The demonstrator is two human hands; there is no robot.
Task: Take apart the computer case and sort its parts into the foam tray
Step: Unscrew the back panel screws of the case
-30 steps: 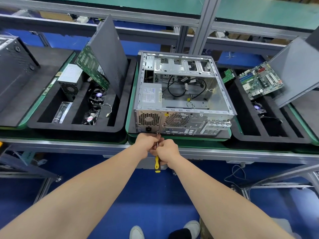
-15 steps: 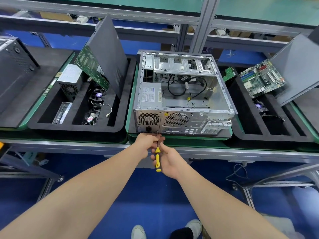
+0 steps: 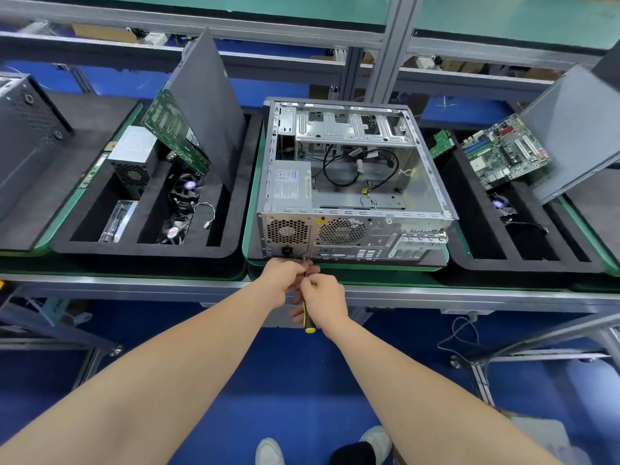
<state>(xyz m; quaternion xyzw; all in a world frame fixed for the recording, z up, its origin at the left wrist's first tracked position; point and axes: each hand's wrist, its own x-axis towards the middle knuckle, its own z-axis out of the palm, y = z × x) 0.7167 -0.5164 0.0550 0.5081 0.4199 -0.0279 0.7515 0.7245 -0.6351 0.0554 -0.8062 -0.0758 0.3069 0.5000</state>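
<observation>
An open metal computer case lies on its side in the middle of the bench, rear panel facing me, with a power supply and black cables inside. A yellow-and-black screwdriver points up at the bottom edge of the rear panel, under the power socket. My right hand grips its handle. My left hand pinches the shaft near the tip, right against the case. The black foam tray on the left holds a power supply, fans, a circuit board and a leaning side panel.
A second foam tray on the right holds a motherboard, a fan and a leaning panel. Another dark case lies at the far left. An aluminium rail runs along the bench front; frame posts rise behind.
My right hand, half a second ago opened under the handle, has closed round the screwdriver handle again. The left hand stays on the shaft at the case.
</observation>
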